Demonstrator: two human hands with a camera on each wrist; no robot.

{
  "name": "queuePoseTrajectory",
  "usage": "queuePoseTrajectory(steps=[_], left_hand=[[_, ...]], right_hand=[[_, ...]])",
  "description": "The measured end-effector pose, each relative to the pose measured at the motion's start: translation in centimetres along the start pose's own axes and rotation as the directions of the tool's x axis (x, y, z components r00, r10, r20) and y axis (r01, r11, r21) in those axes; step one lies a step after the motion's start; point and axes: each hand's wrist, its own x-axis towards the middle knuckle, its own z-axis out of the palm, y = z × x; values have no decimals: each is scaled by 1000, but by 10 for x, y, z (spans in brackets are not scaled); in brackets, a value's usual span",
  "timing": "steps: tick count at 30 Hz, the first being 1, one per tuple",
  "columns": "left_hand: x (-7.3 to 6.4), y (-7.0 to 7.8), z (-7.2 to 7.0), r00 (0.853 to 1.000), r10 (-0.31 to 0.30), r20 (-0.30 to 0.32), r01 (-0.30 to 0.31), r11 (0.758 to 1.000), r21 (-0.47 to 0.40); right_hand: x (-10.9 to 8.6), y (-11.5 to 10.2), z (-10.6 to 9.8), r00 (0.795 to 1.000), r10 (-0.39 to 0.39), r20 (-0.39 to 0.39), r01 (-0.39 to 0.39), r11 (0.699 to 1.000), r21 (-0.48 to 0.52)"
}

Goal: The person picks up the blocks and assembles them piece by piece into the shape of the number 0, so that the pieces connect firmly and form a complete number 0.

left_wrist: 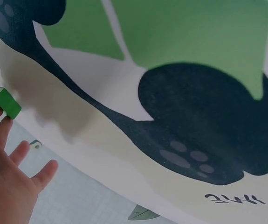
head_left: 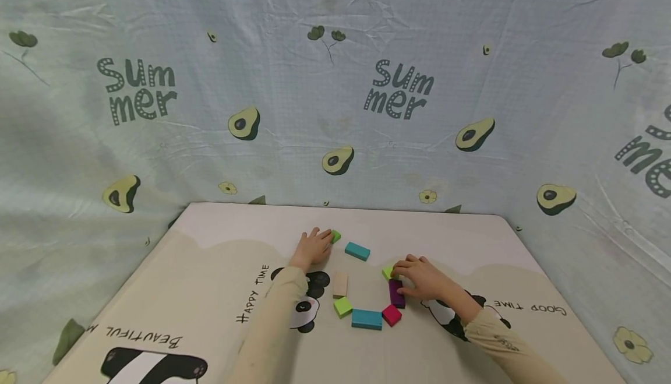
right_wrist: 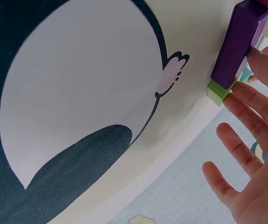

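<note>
In the head view my left hand (head_left: 314,248) is at the far part of the table, pinching a small green block (left_wrist: 9,103) between thumb and fingertips. The ring and little fingers spread away from it. My right hand (head_left: 423,276) rests at the right side of a loose ring of blocks. Its thumb touches the long purple block (head_left: 396,294), and its extended fingertips touch the lime block (right_wrist: 217,92) at that block's far end. A blue block (head_left: 357,251) lies between the hands, slightly tilted.
Nearer to me, a pale wooden block (head_left: 340,284), a lime green block (head_left: 343,307), a second blue block (head_left: 367,319) and a red block (head_left: 391,315) curve round toward the purple one. A panda-printed mat (head_left: 209,291) covers the table; a patterned curtain (head_left: 293,81) hangs behind.
</note>
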Motion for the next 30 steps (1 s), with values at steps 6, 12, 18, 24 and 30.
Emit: queuePoseTrajectory(steps=[6, 12, 18, 24, 30], left_hand=[[-42, 33, -129, 1000, 18, -8, -19, 992, -126], [-70, 51, -191, 995, 85, -48, -88, 993, -73], [-71, 48, -183, 986, 151, -71, -154, 987, -35], [-59, 34, -145, 954, 253, -160, -247, 968, 53], [-69, 38, -166, 931, 298, -209, -299, 954, 28]], right_hand=[[0, -2, -2, 1000, 1, -2, -1, 1000, 2], [0, -3, -3, 1000, -2, -3, 2, 1000, 2], [0, -4, -3, 1000, 1, -1, -1, 1000, 5], [0, -3, -2, 1000, 3, -1, -3, 1000, 5], [0, -3, -2, 1000, 6, -2, -6, 1000, 6]])
